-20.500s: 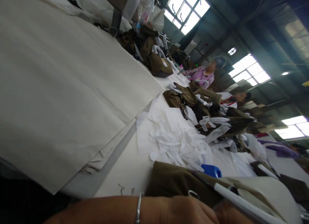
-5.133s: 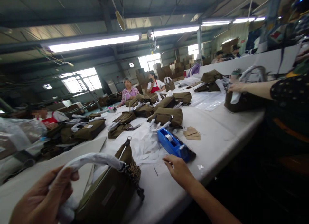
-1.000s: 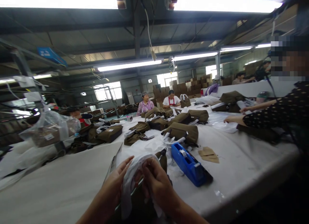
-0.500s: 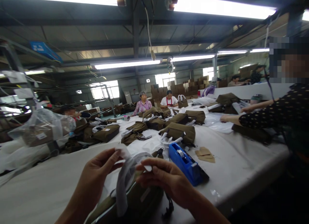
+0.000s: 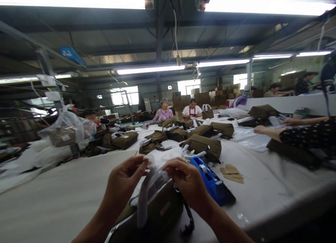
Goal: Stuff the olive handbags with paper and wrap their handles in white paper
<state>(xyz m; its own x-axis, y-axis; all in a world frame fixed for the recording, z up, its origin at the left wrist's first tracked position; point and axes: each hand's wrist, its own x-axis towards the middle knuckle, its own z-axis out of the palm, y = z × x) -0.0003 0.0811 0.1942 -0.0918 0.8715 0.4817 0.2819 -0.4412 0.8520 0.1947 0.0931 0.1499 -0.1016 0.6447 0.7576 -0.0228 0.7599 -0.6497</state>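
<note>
An olive-brown bag (image 5: 164,215) lies in front of me at the table's near side. Its raised handle (image 5: 143,204) is covered in whitish translucent wrapping. My left hand (image 5: 127,176) pinches a loose end of that wrapping (image 5: 149,162) at the top of the handle. Close by on the other side, my right hand (image 5: 187,181) has its fingertips pressed together at the wrapping's edge; what they hold is too small to make out. A dark strap (image 5: 187,218) hangs beside the bag. Just right of my right hand stands a blue tape dispenser (image 5: 211,183).
Brown paper pieces (image 5: 232,173) lie right of the dispenser. Several similar bags (image 5: 204,145) with wrapped handles cover the table (image 5: 60,187) ahead. A co-worker's arm (image 5: 270,133) reaches in from the right. Two people sit across the table. Plastic-covered goods (image 5: 63,134) stand left.
My view has swung left, so the scene sits further right. My right hand has turned over the wrapping, fingertips upward, nearer my left hand. The co-worker at right is mostly out of view.
</note>
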